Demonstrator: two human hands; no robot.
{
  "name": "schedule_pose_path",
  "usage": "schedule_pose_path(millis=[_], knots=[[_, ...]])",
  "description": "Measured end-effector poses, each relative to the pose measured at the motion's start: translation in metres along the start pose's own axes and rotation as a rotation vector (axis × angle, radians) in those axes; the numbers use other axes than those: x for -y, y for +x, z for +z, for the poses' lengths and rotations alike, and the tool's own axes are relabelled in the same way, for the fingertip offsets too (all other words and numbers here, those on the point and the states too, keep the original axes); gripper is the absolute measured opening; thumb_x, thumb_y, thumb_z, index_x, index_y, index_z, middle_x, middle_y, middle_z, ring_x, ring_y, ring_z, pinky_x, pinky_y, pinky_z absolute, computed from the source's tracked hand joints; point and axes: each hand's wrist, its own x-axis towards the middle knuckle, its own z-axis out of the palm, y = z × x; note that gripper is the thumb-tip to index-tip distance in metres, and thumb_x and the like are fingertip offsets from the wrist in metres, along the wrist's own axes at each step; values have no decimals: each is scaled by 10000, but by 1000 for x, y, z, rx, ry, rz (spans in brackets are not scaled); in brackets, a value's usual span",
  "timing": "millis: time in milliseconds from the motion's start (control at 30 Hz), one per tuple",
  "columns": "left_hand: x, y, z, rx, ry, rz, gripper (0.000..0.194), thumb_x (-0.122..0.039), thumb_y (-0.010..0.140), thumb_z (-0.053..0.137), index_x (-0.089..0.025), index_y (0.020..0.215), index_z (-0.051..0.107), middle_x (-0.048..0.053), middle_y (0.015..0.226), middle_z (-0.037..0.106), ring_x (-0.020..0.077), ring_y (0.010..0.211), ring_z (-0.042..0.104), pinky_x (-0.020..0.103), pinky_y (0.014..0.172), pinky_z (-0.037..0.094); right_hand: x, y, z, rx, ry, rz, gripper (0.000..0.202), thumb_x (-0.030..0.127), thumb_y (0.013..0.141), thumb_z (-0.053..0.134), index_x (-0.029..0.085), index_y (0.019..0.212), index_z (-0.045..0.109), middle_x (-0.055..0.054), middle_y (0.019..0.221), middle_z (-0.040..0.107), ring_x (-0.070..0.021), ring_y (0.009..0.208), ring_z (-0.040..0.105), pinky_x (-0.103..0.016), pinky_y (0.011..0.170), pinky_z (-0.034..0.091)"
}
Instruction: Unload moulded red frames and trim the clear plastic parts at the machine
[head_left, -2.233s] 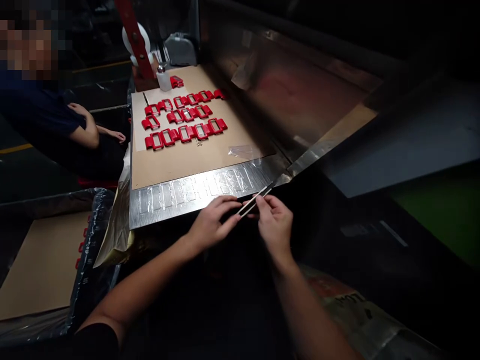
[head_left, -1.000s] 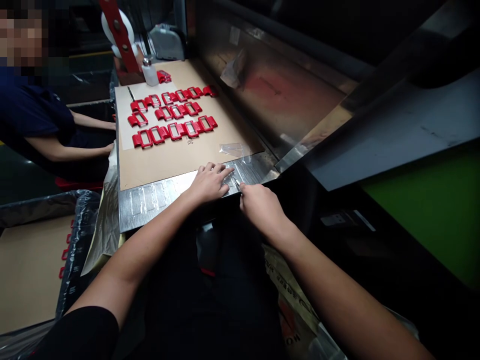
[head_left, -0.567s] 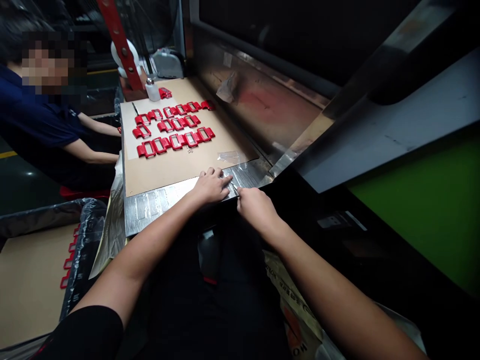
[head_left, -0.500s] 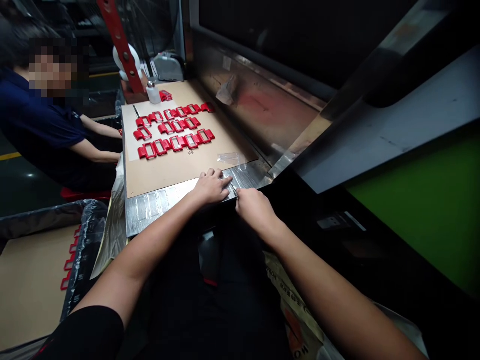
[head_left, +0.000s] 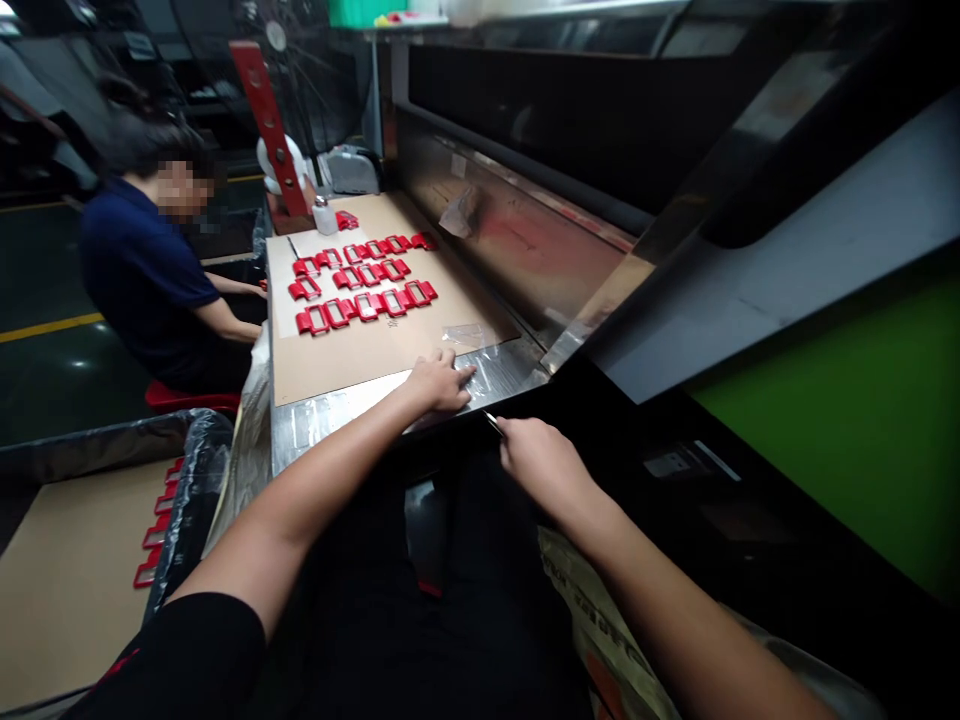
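Observation:
My left hand (head_left: 441, 384) lies on the metal edge of the table (head_left: 300, 425), fingers spread, close to strips of clear film. To its right, off the table's front edge, my right hand (head_left: 536, 445) is closed round a thin pointed metal tool (head_left: 493, 424), whose tip points up and left towards the table. Several red frame-shaped parts (head_left: 367, 306) lie in rows on the brown cardboard (head_left: 345, 360) beyond my left hand. A scrap of clear plastic (head_left: 465, 334) rests on the cardboard's near right corner.
A person in a dark blue shirt (head_left: 142, 240) sits at the left. A small white bottle (head_left: 325, 217) stands at the table's far end by a red perforated post (head_left: 266, 125). A plastic-lined bin (head_left: 196, 470) with red parts is at lower left. A metal machine panel (head_left: 517, 220) borders the right.
My right hand has drawn back from the table edge with the tool, away from my left hand. The view has shifted, showing more of the background.

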Motion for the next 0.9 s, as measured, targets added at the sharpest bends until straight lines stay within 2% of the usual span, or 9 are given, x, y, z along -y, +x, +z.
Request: schedule_pose_path(millis=[133,200,267,367,467,567,667,767,900], knots=[[0,5,-8,-10,-4,-7,726,-549,869,606,-315,1538,447,187,1398,506,409,1289,494,587,1006,483,-24,0,18,-62,118,48,282,190,941,532,207,1117,751,-111,984,793,-302,938,762,-334,768,523],[4,-6,-8,-81,-23,-8,722,-491,891,606,-293,1556,406,156,1399,521,352,1267,523,510,1036,489,-34,6,27,-115,214,81,319,231,941,551,200,1197,739,-115,1027,798,-298,970,759,-335,812,528],[11,-25,-3,-174,-49,-30,601,-394,944,548,-246,1518,444,131,1396,534,298,1248,534,438,1057,481,-39,11,31,-170,289,109,373,263,945,543,167,1258,721,-129,1060,798,-294,983,758,-335,844,530],[22,-57,10,-267,-90,-73,389,-332,1003,465,-203,1350,583,113,1351,575,280,1229,534,420,1052,475,-40,15,25,-201,334,118,374,258,921,537,148,1208,751,-128,1090,798,-286,997,754,-325,862,530],[27,-75,22,-301,-118,-62,340,-357,1017,482,-229,1306,610,79,1351,592,266,1249,522,415,1071,458,-38,17,5,-166,286,87,314,242,881,558,181,1078,794,-105,1048,807,-286,977,754,-319,831,530],[25,-77,29,-321,-122,-51,352,-345,1013,495,-232,1331,596,75,1403,572,267,1291,496,426,1097,432,-29,26,-16,-173,217,62,311,232,880,562,177,1080,794,-117,1034,806,-293,974,750,-332,840,525],[23,-73,30,-323,-120,-50,346,-322,994,507,-224,1312,602,76,1446,553,277,1334,472,450,1111,412,-8,46,-21,-260,192,-13,330,234,921,532,146,1124,777,-140,1094,793,-281,1018,736,-325,899,512],[23,-72,32,-323,-125,-50,340,-317,990,492,-227,1299,600,70,1475,539,275,1372,448,468,1135,381,19,69,-5,-305,139,-75,338,254,973,481,158,1124,768,-138,1090,791,-255,1001,729,-305,906,500],[25,-73,34,-322,-133,-51,349,-332,998,455,-227,1303,588,61,1524,500,282,1393,427,484,1147,353,41,84,24,-292,14,-29,376,299,1019,419,201,1188,740,-136,1067,783,-251,935,721,-312,826,493]])
